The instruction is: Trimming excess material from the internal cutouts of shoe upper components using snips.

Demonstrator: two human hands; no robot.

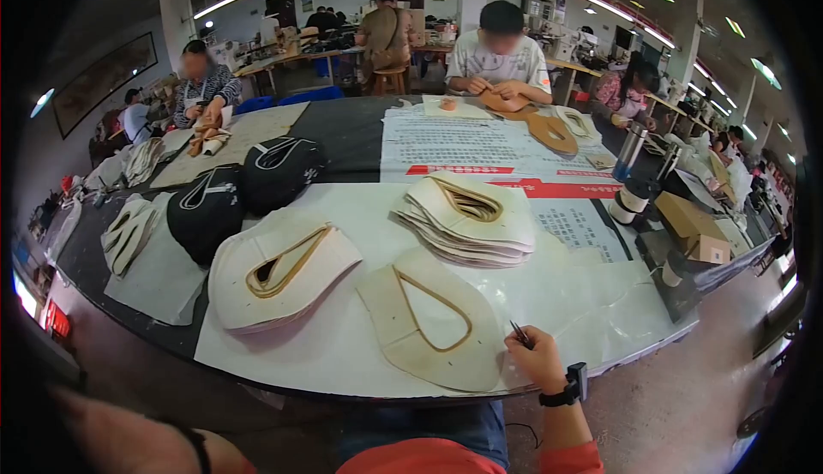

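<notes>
My right hand (536, 357) is closed round a small dark tool (519, 333) with two thin points, like snips or tweezers; its exact kind is unclear. The points sit just beside a single cream shoe-upper-like piece (403, 337), flat on the white sheet, with a teardrop opening edged in tan. My left hand (116, 435) is low at the left edge, off the table, blurred, its fingers not distinct. Beyond the single piece lie two stacks of similar cream pieces, a left stack (231, 277) and a taller far stack (506, 221).
Black pieces with white edging (206, 208) lie at the left beside white gloves (129, 236). At the right stand a steel flask (630, 150), a lidded cup (630, 201) and a cardboard box (693, 224). Across the table a person (501, 54) handles brown pieces (551, 133).
</notes>
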